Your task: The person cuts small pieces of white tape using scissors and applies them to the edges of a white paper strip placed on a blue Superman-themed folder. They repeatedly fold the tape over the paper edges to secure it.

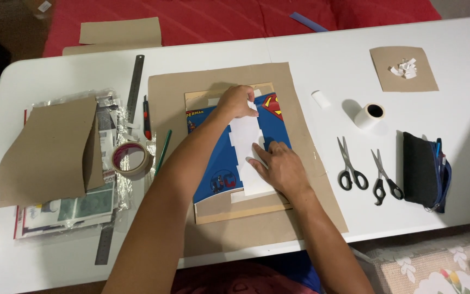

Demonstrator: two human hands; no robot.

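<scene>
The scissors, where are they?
In the head view, two pairs of black-handled scissors lie side by side on the white table, right of the right hand, between the brown paper sheet and the dark pencil case.

Open lane on the white surface (322, 60): bare strip between the brown cardboard sheet (300, 179) and the 2 scissors (368, 171), small white roll (320, 99) and tape roll (369, 115) at its top end. Right edge blocked by black pencil case (420, 169). Left side crowded: steel ruler (134, 87), utility knife (147, 117), packing tape roll (130, 158), folded cardboard (47, 149) on a paper stack. Both forearms cross the near edge.
</scene>
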